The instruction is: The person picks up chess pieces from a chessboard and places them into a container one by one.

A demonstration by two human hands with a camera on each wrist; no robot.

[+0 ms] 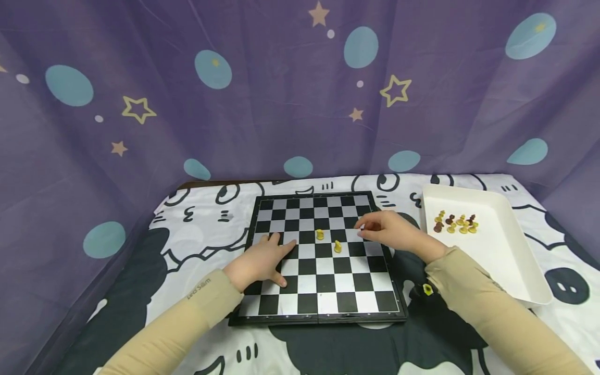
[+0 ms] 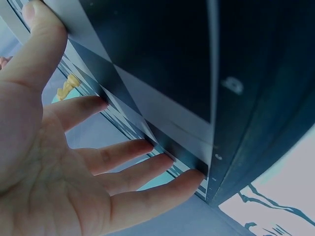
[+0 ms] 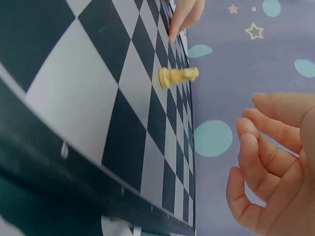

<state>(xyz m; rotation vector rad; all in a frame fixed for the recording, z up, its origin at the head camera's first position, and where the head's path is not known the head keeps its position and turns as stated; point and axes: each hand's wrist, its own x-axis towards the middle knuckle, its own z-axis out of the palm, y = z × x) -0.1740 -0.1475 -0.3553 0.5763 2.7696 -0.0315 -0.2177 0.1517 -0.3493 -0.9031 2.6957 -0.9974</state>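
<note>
A black-and-white chessboard lies in the middle of the head view. Two yellow chess pieces stand near its centre, one chess piece slightly farther back than the other chess piece. Spread across the board's left side, my left hand touches the squares with its fingertips. Over the right edge, my right hand hovers with loosely bent fingers. The right wrist view shows nothing between its thumb and fingers. In that view a yellow chess piece stands on the board, apart from the hand.
To the right sits a white tray with several yellow and dark brown chess pieces gathered near its left side. A small yellow shape shows beside my right sleeve; I cannot tell what it is. Behind the cartoon-print cloth hangs a purple curtain.
</note>
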